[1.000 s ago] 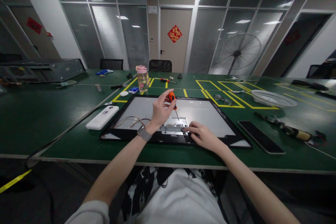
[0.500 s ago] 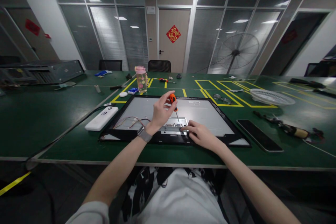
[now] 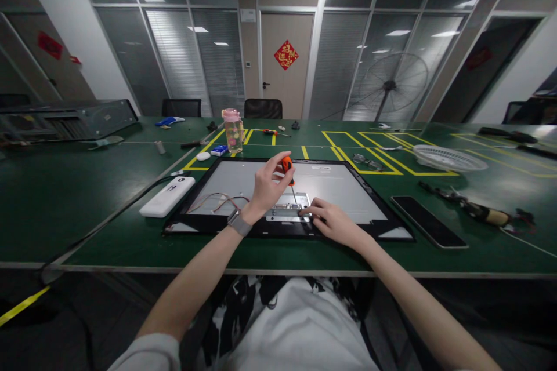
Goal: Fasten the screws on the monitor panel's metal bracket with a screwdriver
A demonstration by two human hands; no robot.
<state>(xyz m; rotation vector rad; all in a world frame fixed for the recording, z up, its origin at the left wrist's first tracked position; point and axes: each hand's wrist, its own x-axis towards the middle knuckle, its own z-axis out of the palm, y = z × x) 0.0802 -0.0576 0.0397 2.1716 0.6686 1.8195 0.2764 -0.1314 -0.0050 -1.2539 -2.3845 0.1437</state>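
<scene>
A flat display panel [image 3: 348,191] with a black frame lies on the green table in front of me. My left hand [image 3: 268,182] grips the orange and black handle of a screwdriver [image 3: 287,164], held upright with its shaft pointing down at a metal bracket [image 3: 285,212] low on the panel. My right hand [image 3: 333,221] lies over the panel's lower edge, its extended fingertips touching the bracket's right end. Whether a small part sits under those fingertips I cannot make out. Thin coloured wires [image 3: 220,202] rest on the panel left of the bracket.
Left of the panel lies a white power bank [image 3: 167,197] with a cable. To the right are a black phone [image 3: 429,221], a motor-like part with wires [image 3: 485,214] and a white basket [image 3: 448,158]. Behind stand a pink-lidded bottle [image 3: 234,133], a second screwdriver [image 3: 270,133] and glasses [image 3: 368,162].
Both hands keep nearly the same pose, the screwdriver still upright over the bracket. The whole view has shifted very slightly.
</scene>
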